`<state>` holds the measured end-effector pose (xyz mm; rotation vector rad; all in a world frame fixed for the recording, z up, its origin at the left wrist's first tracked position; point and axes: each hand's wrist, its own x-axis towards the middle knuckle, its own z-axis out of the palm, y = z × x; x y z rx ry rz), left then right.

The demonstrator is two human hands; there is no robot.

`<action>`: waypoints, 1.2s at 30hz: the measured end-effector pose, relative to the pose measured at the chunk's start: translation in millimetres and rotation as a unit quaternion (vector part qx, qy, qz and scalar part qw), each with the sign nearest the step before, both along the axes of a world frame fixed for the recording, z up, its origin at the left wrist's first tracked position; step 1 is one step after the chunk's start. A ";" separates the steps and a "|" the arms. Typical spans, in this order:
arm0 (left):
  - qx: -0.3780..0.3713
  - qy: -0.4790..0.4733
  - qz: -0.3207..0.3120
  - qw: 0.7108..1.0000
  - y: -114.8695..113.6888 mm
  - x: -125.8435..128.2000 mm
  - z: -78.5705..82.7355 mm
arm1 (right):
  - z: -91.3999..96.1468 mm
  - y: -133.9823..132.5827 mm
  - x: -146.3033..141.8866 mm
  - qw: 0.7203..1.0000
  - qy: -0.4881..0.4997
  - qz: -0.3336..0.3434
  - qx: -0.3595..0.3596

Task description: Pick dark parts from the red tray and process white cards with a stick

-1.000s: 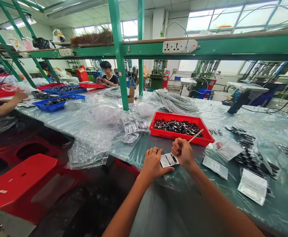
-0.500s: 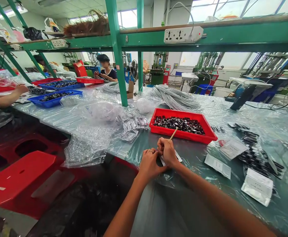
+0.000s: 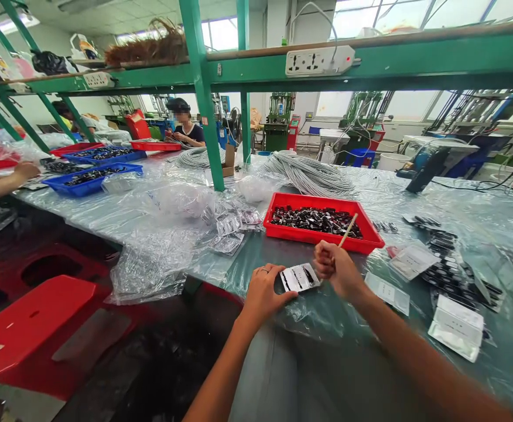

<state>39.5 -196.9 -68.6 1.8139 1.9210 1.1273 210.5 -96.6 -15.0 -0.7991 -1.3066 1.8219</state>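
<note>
My left hand [image 3: 263, 293] grips the left end of a small flat white card [image 3: 295, 280] with black marks or pieces across it, thumb along the near edge. The card is just above or on the table; I cannot tell which. Closed in a fist, my right hand [image 3: 336, 266] holds a thin pale stick [image 3: 348, 228] that points up and to the right. This hand is at the card's right end. Behind both hands stands a red tray [image 3: 322, 241] heaped with small black shiny parts [image 3: 315, 220].
Clear plastic sheets and bags [image 3: 151, 258] spread to the left. White packets [image 3: 456, 328] and black parts [image 3: 447, 258] lie to the right. Coiled grey cable [image 3: 309, 176] and a green post [image 3: 212, 129] stand behind the tray. A co-worker's hand [image 3: 27, 170] is near a blue tray [image 3: 81, 189].
My right hand has moved right, away from my left hand, taking the stick along. The card is now in plain view with its black marks showing. The camera view has shifted slightly.
</note>
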 end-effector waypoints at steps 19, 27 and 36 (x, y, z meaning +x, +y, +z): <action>0.078 -0.609 0.022 0.789 108.9 10.7 50.1 | 40.8 46.8 -20.4 0.707 -0.338 -0.114 0.610; 0.086 -0.628 -0.105 0.766 217.9 12.0 85.6 | 39.7 135.7 -27.4 0.841 -0.212 -0.191 0.460; 0.138 -0.556 -0.047 0.819 221.0 -5.8 52.9 | 28.8 151.8 -23.0 0.816 -0.357 -0.211 0.403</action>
